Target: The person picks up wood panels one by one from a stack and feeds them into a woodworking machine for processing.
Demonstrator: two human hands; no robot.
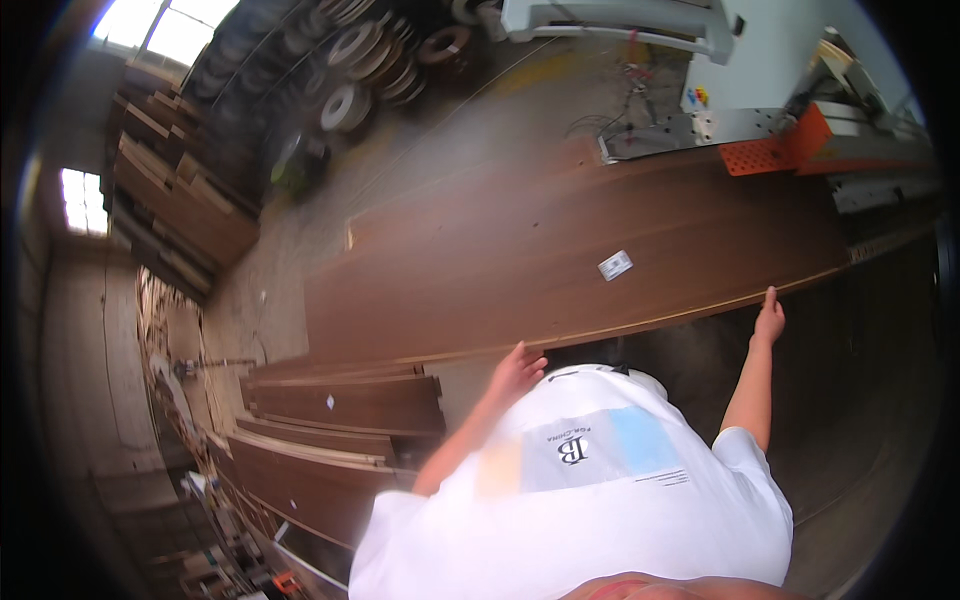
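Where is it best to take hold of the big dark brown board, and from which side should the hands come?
Probably the long near edge of the dark brown board, taken from the person's side, hands spread wide. The board is long, thin and flat, so two separated holds should keep it from tipping. The left hand and right hand already touch that edge.

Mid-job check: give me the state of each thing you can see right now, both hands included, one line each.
Large brown panel: lying flat, near edge held by both hands.
Left hand: grip on the panel's near edge.
Right hand: fingers on the panel's near edge; grip unclear.
White label: stuck on the panel's top face.
Stacked brown boards: lying flat in a pile, untouched.
Edge-band rolls: coiled, stored on a rack.
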